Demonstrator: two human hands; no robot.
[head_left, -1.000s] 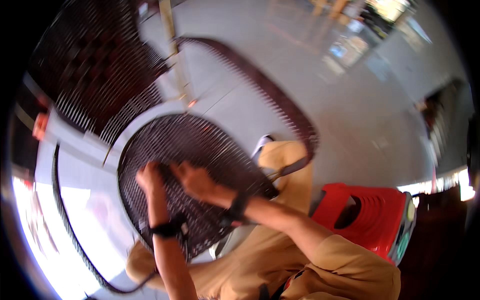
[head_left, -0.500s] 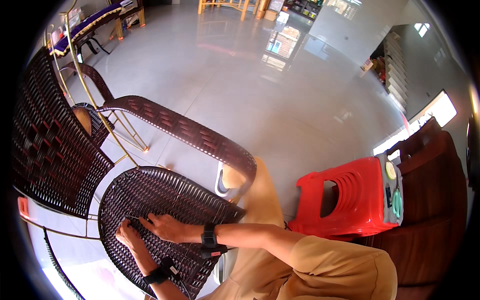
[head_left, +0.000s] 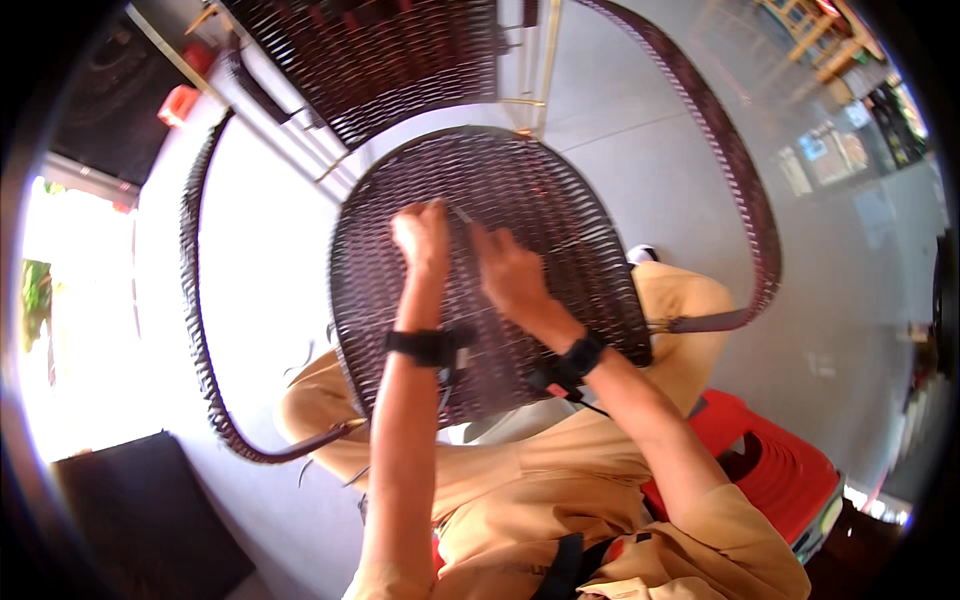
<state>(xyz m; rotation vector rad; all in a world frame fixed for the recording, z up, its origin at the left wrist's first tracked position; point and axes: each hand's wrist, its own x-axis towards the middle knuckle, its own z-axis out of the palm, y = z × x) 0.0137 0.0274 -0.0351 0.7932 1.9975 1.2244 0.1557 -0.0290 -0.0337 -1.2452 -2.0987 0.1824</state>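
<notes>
A dark brown woven wicker chair seat [head_left: 400, 290] lies in front of me, with both my hands above its middle. My left hand [head_left: 422, 238] is closed, fingertips together; what it holds, if anything, is hidden. My right hand [head_left: 512, 270], a little nearer and to the right, is somewhat blurred, its fingers bent. At its fingertips shows a thin pale strip [head_left: 461, 214], slanting toward my left hand; its exact kind is too small to tell. Black bands with small devices sit on both wrists.
The chair's woven backrest [head_left: 400, 60] rises at the far side. Armrests curve round on the right [head_left: 745, 190] and left [head_left: 195, 300]. A red plastic stool [head_left: 765, 460] stands at my right, a dark flat panel [head_left: 150, 520] at lower left. My legs flank the seat.
My view has swung left, so the chair now sits centrally and the stool at lower right. My hands stay close together over the seat, now slightly farther apart.
</notes>
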